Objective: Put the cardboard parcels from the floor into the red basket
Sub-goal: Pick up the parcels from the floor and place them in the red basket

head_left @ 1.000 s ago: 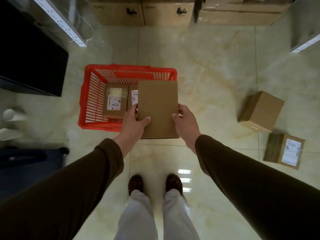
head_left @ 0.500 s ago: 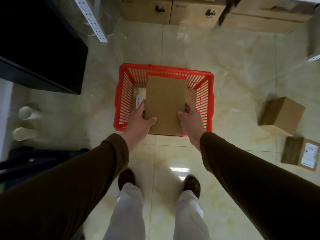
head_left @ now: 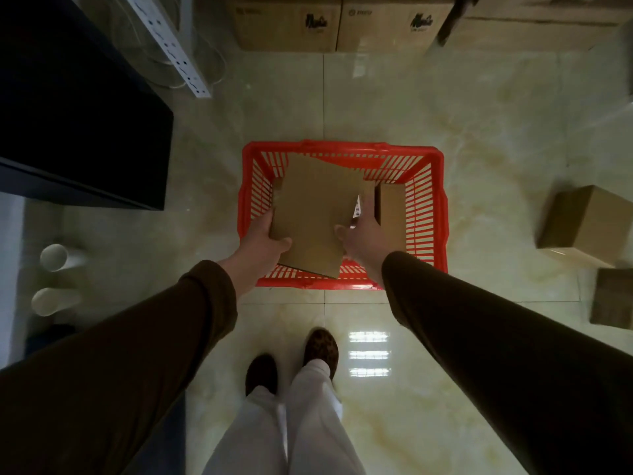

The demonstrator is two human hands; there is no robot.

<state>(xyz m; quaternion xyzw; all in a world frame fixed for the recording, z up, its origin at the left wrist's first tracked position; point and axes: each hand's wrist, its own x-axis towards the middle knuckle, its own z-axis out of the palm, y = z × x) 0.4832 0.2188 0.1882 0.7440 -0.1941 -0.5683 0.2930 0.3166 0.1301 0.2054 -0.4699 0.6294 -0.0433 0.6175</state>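
I hold a flat brown cardboard parcel [head_left: 313, 214] over the red basket [head_left: 428, 214], tilted a little clockwise. My left hand [head_left: 262, 243] grips its near left edge and my right hand [head_left: 364, 234] grips its right edge. Under it, inside the basket, another parcel [head_left: 390, 214] shows at the right, with a bit of white label beside it. Two more parcels lie on the floor at the right: a box-shaped one [head_left: 582, 221] and a flatter one [head_left: 613, 298] cut by the frame edge.
A dark cabinet [head_left: 78, 114] stands at the left, with a white power strip [head_left: 171, 46] behind it. Large cardboard cartons [head_left: 342, 22] line the far wall. Two white tubes [head_left: 58, 279] lie at the left. My feet stand just before the basket.
I stepped closer and the basket now sits straight ahead. The held parcel has come down lower over the basket and turned slightly clockwise.
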